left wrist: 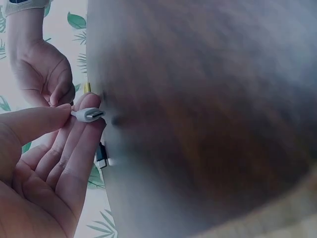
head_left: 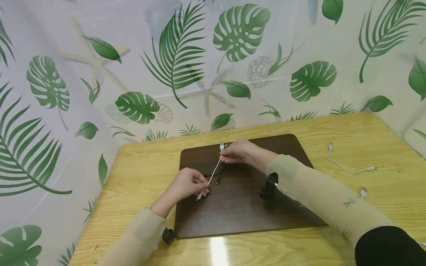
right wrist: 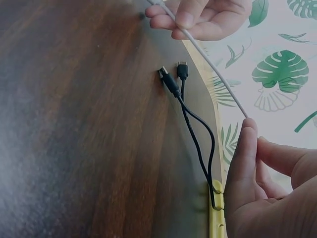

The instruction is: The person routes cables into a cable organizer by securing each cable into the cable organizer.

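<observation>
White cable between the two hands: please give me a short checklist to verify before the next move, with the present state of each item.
1. Left hand pinches the white cable near its lower plug: ok.
2. Right hand holds the upper end: ok.
3. Cable stretched without knots: ok.
4. Black cable lies apart on the brown mat: ok.
5. Plug undamaged: cannot tell.
</observation>
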The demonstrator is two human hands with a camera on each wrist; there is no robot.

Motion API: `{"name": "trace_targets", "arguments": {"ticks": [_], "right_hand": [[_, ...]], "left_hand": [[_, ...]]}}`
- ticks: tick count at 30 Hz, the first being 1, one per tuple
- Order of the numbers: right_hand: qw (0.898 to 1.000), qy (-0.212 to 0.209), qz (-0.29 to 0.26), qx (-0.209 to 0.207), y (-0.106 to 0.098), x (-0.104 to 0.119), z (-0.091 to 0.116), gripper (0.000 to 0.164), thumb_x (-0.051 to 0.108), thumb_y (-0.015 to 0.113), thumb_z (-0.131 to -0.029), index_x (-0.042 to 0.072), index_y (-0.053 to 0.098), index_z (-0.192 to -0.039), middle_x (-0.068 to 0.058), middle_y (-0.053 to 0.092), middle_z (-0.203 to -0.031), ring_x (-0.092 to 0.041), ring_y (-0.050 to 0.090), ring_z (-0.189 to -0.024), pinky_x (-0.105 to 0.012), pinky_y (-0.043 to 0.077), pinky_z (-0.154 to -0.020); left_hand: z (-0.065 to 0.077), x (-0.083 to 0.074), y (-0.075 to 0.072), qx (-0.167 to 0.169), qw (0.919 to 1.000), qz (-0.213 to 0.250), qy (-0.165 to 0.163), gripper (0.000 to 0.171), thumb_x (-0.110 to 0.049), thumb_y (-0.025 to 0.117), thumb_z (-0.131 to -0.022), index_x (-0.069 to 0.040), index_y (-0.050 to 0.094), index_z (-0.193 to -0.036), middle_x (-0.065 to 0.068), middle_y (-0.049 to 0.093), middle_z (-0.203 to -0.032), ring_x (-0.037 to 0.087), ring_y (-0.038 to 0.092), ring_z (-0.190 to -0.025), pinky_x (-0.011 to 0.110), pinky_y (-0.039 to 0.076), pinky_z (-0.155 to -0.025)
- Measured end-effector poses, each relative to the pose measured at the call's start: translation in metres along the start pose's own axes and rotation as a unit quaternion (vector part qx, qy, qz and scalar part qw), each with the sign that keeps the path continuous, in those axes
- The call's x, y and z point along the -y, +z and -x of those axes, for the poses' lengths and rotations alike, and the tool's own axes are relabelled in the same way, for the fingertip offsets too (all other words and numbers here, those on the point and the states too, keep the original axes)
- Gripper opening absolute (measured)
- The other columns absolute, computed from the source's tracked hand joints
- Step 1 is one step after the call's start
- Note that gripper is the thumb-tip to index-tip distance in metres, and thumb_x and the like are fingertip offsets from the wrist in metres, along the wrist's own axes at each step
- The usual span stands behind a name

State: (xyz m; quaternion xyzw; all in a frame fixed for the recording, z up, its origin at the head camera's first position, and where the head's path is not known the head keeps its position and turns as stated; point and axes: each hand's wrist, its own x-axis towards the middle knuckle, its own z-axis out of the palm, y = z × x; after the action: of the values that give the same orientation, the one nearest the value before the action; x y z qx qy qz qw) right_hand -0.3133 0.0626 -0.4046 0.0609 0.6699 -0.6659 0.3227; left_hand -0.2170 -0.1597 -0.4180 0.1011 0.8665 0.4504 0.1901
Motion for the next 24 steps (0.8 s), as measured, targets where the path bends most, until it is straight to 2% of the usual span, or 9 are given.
{"name": "trace_targets", "arguments": {"ticks": [9,12,15,18,24], "right_hand": [[1.0,0.003,-0.008,-0.006,-0.008,-0.001,-0.001,0.028,0.0,0.062,-0.105,-0.016,0.065,-0.127,-0.001,0.072,-0.061,-0.004,0.07,-0.053,-0.016,0.058,-0.057],[1.0,0.002,-0.011,-0.009,-0.011,-0.001,-0.001,0.022,0.001,0.06,-0.106,-0.014,0.068,-0.12,0.0,0.072,-0.061,-0.004,0.07,-0.054,-0.016,0.058,-0.057],[1.0,0.003,-0.013,-0.013,-0.014,-0.001,-0.001,0.015,0.001,0.06,-0.106,-0.008,0.072,-0.104,-0.001,0.071,-0.061,-0.004,0.069,-0.053,-0.017,0.059,-0.058],[1.0,0.003,-0.014,-0.017,-0.017,-0.001,-0.001,0.02,0.001,0.06,-0.106,-0.001,0.071,-0.089,0.0,0.071,-0.06,-0.004,0.069,-0.053,-0.017,0.058,-0.058],[0.999,0.0,-0.014,-0.029,-0.024,-0.001,0.001,0.022,0.001,0.059,-0.106,0.002,0.068,-0.086,0.001,0.07,-0.06,-0.005,0.069,-0.053,-0.016,0.058,-0.057]], "left_hand": [[-0.006,-0.007,0.005,-0.004,0.9999,-0.008,0.013,0.011,0.001,0.071,-0.098,0.007,0.077,-0.091,0.018,0.081,-0.083,0.014,0.079,-0.071,0.029,0.065,-0.066],[-0.008,-0.009,0.008,-0.006,0.9998,-0.011,0.016,0.011,0.002,0.07,-0.098,0.007,0.077,-0.091,0.018,0.081,-0.083,0.014,0.079,-0.071,0.028,0.064,-0.066],[-0.009,-0.012,0.01,-0.006,0.9997,-0.013,0.019,0.01,0.002,0.071,-0.097,0.007,0.077,-0.091,0.017,0.081,-0.083,0.014,0.079,-0.071,0.026,0.063,-0.065],[-0.011,-0.014,0.013,-0.013,0.999,-0.034,0.025,0.01,-0.001,0.073,-0.097,0.004,0.079,-0.09,0.014,0.082,-0.081,0.012,0.078,-0.07,0.02,0.058,-0.062],[-0.015,-0.022,0.018,-0.029,0.9965,-0.07,0.035,0.01,-0.001,0.074,-0.096,0.001,0.079,-0.089,0.01,0.081,-0.079,0.013,0.078,-0.068,0.016,0.051,-0.057]]}}
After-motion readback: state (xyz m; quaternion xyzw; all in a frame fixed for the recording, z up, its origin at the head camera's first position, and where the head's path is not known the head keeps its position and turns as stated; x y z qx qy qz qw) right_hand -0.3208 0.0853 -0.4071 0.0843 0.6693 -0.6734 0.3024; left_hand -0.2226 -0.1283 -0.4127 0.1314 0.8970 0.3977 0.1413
